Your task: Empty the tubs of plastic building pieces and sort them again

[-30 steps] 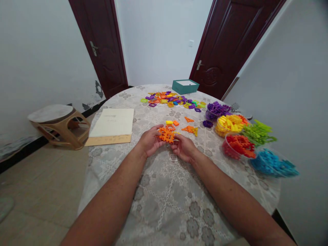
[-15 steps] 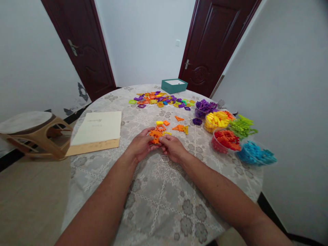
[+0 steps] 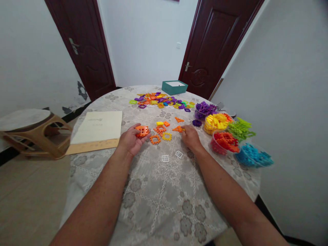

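My left hand (image 3: pixel 132 140) holds an orange toothed building piece (image 3: pixel 142 131) between thumb and fingers, left of the loose pieces. My right hand (image 3: pixel 191 136) reaches to an orange triangular piece (image 3: pixel 177 128); its fingertips are closed around a yellow piece beside it, mostly hidden by the fingers. Between my hands lie an orange square frame (image 3: pixel 155 139), a yellow square frame (image 3: pixel 167 136), another orange frame piece (image 3: pixel 160 130) and a yellow block (image 3: pixel 160 124). Nearer to me are two white lattice window pieces (image 3: pixel 165 158).
A heap of mixed pieces (image 3: pixel 164 100) lies at the back, before a green box (image 3: pixel 174 88). Tubs of purple (image 3: pixel 205 109), yellow (image 3: pixel 217 122), red (image 3: pixel 226 142), green and blue (image 3: pixel 253 155) pieces stand on the right. Paper sheets (image 3: pixel 98 128) lie on the left.
My hands have moved apart. The left one has carried the orange piece leftward; the right has let go of it and moved right to the triangular pieces. Frames and white windows are now uncovered.
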A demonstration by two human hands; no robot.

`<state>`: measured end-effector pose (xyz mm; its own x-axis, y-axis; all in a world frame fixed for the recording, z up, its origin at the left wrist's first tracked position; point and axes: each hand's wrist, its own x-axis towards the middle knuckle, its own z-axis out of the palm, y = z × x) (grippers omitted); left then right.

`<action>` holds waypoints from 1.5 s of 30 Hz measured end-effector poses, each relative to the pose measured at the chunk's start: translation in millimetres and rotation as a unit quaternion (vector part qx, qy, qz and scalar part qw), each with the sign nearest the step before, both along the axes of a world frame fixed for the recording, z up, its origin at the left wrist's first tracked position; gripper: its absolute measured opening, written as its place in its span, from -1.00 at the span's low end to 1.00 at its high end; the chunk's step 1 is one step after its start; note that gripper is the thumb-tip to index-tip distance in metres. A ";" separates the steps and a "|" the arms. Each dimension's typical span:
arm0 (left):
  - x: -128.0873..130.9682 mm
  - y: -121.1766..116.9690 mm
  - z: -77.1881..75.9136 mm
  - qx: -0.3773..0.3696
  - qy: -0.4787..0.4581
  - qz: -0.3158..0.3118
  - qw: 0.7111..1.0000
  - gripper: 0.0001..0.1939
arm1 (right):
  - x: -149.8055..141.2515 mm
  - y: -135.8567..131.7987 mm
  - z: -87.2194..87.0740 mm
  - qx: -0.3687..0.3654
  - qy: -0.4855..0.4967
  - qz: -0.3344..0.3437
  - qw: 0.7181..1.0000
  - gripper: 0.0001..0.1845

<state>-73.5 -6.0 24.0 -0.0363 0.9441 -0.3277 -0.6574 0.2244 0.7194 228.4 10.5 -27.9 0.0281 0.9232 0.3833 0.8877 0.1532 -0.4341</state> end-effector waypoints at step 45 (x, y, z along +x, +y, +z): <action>17.1 -12.5 2.7 0.008 0.053 -0.077 0.996 -0.51 | -65.3 -15.6 16.5 0.089 -0.026 0.136 0.986 -0.57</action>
<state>-56.4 -18.5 26.6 0.0761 0.9464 -0.3138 -0.5365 0.3041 0.7872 163.1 -5.0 -11.4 -0.2356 0.8115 0.5348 0.8237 0.4587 -0.3333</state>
